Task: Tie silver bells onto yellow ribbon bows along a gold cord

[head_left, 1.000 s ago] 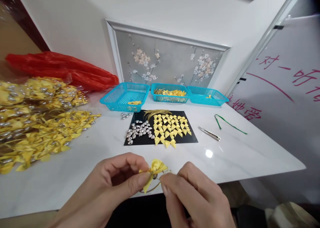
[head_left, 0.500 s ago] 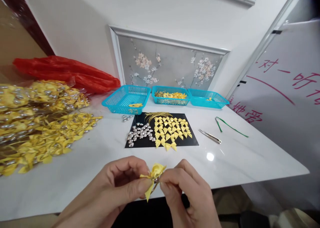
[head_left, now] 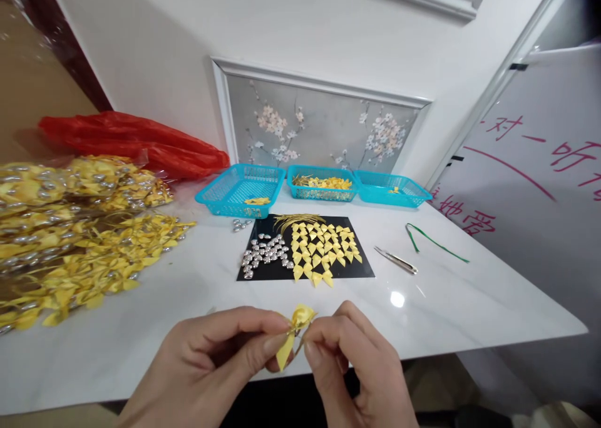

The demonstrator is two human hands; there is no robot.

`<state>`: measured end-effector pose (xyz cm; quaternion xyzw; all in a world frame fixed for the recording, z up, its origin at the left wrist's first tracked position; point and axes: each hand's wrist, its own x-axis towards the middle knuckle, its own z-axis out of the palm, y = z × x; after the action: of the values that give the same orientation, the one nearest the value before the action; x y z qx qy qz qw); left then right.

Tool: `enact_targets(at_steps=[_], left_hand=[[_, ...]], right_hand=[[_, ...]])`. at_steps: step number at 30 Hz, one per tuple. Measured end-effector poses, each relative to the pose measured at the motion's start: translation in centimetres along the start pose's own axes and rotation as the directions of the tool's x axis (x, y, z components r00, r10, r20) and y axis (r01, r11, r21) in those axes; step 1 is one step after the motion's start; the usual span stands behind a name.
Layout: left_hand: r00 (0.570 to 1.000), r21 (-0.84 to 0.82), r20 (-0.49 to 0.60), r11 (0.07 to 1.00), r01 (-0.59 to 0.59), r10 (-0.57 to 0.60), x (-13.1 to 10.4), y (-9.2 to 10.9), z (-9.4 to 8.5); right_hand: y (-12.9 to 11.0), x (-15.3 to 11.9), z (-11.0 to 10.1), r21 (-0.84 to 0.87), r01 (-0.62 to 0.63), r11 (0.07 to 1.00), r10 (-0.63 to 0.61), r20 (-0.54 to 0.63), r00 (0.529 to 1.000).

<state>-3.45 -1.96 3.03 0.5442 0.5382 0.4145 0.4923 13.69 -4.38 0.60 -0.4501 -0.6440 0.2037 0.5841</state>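
Note:
Between thumb and fingers, my left hand point(head_left: 230, 353) pinches a yellow ribbon bow point(head_left: 302, 316) just over the table's front edge. My right hand point(head_left: 354, 359) is closed at the bow's right side, its thumb and forefinger on a thin gold tie point(head_left: 300, 346) that runs to the knot. The bead, if one is on the bow, is mostly hidden by my fingers. Beyond my hands, a black mat point(head_left: 357, 270) carries rows of yellow bows point(head_left: 319, 248), a cluster of silver beads point(head_left: 265, 253) and a bundle of gold ties point(head_left: 298, 222).
Three blue baskets point(head_left: 220, 196) line the wall, with yellow and gold pieces inside. Tweezers point(head_left: 395, 260) and a green ribbon strip point(head_left: 436, 243) lie right of the mat. At left are piled yellow bow strands point(head_left: 94, 259) and a red bag point(head_left: 131, 143).
My left hand has shifted slightly right, and the bow has turned between my fingers. My right hand keeps its pinch close by. The whole view has moved a little.

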Motion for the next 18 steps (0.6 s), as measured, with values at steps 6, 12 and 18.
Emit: enact_targets(at_steps=[6,12,18], left_hand=[[0.999,-0.118,0.047,0.993,0.017,-0.011,0.14,-0.03,-0.01],[0.999,-0.062,0.035,0.998,-0.026,0.028,-0.08,-0.29,-0.09],[1.000,-0.144,0.000,0.989,-0.027,0.027,-0.17,-0.18,0.17]], right_hand=[[0.21,0.01,0.22,-0.002,-0.004,1.000,0.004,-0.010,1.000],[0.31,0.15,0.28,0.021,-0.014,1.000,0.014,0.002,1.000],[-0.27,0.60,-0.14,-0.095,0.040,0.995,-0.039,0.005,0.999]])
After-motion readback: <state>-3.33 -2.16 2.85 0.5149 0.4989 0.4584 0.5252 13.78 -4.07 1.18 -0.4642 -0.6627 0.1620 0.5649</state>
